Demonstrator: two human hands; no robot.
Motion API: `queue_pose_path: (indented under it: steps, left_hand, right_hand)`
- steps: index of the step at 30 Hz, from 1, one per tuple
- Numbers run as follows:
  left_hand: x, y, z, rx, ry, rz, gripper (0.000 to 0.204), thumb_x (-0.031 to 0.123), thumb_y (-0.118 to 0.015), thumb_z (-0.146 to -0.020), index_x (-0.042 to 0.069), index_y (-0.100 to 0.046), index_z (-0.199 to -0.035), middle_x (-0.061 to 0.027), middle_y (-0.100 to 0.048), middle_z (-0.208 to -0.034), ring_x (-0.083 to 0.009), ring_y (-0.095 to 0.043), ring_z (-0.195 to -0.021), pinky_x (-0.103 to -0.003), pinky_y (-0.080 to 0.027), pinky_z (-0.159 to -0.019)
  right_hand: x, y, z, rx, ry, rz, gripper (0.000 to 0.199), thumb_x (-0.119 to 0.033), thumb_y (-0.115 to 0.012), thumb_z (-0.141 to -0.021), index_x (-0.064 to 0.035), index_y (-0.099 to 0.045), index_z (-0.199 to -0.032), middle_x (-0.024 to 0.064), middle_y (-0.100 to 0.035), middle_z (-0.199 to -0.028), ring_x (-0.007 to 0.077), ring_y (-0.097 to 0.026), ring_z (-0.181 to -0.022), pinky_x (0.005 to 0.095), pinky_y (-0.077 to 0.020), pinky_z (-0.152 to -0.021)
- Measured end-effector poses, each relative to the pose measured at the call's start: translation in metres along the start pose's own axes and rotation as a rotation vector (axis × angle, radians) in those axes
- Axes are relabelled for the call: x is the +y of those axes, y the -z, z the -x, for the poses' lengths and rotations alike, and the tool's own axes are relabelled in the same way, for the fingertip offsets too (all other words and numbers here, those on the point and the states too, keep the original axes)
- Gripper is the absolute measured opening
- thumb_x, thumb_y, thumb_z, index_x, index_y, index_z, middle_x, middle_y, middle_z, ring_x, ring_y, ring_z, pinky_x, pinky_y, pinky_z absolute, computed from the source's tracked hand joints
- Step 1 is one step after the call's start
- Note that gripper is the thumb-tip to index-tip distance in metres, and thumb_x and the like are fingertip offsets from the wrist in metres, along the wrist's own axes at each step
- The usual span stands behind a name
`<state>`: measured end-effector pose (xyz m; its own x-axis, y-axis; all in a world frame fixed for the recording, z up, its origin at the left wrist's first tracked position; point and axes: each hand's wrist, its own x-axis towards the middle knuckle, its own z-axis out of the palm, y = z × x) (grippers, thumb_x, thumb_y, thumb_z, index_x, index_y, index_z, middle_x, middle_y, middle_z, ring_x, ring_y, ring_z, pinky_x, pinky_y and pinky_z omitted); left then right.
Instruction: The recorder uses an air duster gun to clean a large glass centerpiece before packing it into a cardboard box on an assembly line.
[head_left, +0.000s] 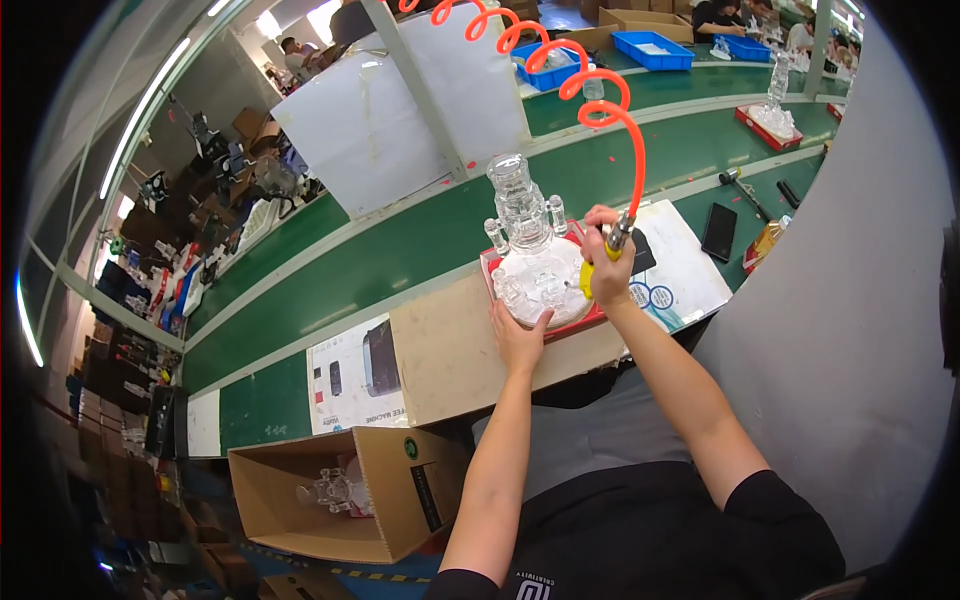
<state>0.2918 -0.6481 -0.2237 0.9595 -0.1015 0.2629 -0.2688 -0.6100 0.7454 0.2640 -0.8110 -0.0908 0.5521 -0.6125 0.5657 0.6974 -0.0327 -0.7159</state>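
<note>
A tall clear glass piece (527, 235) stands upright on a red tray (575, 325) at the bench edge. My left hand (518, 335) rests against the wide round base of the glass, fingers spread on it. My right hand (607, 262) grips a yellow-handled air tool (614, 245) fed by a coiled orange hose (600, 105), held just to the right of the glass body.
The tray sits on a beige board (450, 355) beside the green conveyor belt (400, 255). A black phone (719, 231) and printed sheets lie to the right. An open cardboard box (330, 495) with another glass piece stands at lower left. Blue bins (655, 48) and other workers are far behind.
</note>
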Motion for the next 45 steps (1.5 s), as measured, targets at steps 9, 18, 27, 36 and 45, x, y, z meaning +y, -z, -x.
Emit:
queue_pose_path:
  steps: [9, 18, 27, 36, 45]
  left_hand:
    - [-0.020, 0.002, 0.002, -0.004, -0.109, 0.076, 0.098, 0.043, -0.079, -0.071, -0.005, -0.028, -0.140, -0.0243, -0.034, -0.144, -0.0387, -0.030, -0.136, -0.045, -0.029, -0.111]
    - [-0.041, 0.017, 0.024, -0.131, -0.165, 0.242, 0.096, 0.023, -0.078, -0.075, 0.003, -0.019, -0.147, -0.0229, -0.035, -0.143, -0.0355, -0.038, -0.132, -0.040, -0.034, -0.108]
    - [-0.051, 0.020, 0.031, -0.135, -0.193, 0.168, 0.077, 0.013, -0.068, -0.082, 0.005, -0.026, -0.146, -0.0203, -0.037, -0.144, -0.0347, -0.037, -0.133, -0.039, -0.034, -0.108]
    - [-0.052, 0.016, 0.031, -0.100, -0.198, 0.115, 0.075, 0.010, -0.065, -0.081, 0.005, -0.027, -0.146, -0.0203, -0.037, -0.144, -0.0356, -0.037, -0.133, -0.039, -0.034, -0.108]
    - [-0.047, 0.018, 0.033, -0.120, -0.169, 0.116, 0.075, 0.010, -0.065, -0.081, 0.004, -0.028, -0.146, -0.0198, -0.037, -0.144, -0.0350, -0.037, -0.133, -0.039, -0.035, -0.108]
  right_hand:
    - [-0.009, 0.023, 0.004, -0.043, 0.064, 0.078, 0.011, 0.001, -0.051, -0.085, -0.0006, -0.054, -0.096, 0.0104, -0.052, -0.109, 0.0038, -0.044, -0.056, 0.0199, -0.0377, -0.054]
    - [0.001, 0.042, -0.021, 0.061, 0.030, -0.011, 0.007, -0.002, -0.052, -0.087, -0.0011, -0.054, -0.094, 0.0070, -0.054, -0.105, 0.0048, -0.046, -0.058, 0.0211, -0.0384, -0.052]
    - [0.011, 0.060, -0.025, 0.164, -0.002, -0.057, 0.008, -0.007, -0.050, -0.091, -0.0031, -0.053, -0.097, 0.0060, -0.053, -0.081, 0.0069, -0.043, -0.053, 0.0226, -0.0384, -0.051]
    - [-0.003, 0.045, 0.010, 0.149, -0.121, -0.160, 0.011, -0.004, -0.051, -0.089, -0.0022, -0.053, -0.099, 0.0046, -0.052, -0.079, 0.0062, -0.043, -0.053, 0.0223, -0.0394, -0.051]
    - [-0.003, 0.031, 0.017, 0.027, -0.066, -0.126, 0.014, -0.005, -0.049, -0.088, -0.0027, -0.049, -0.101, 0.0127, -0.049, -0.107, 0.0065, -0.043, -0.056, 0.0221, -0.0417, -0.056]
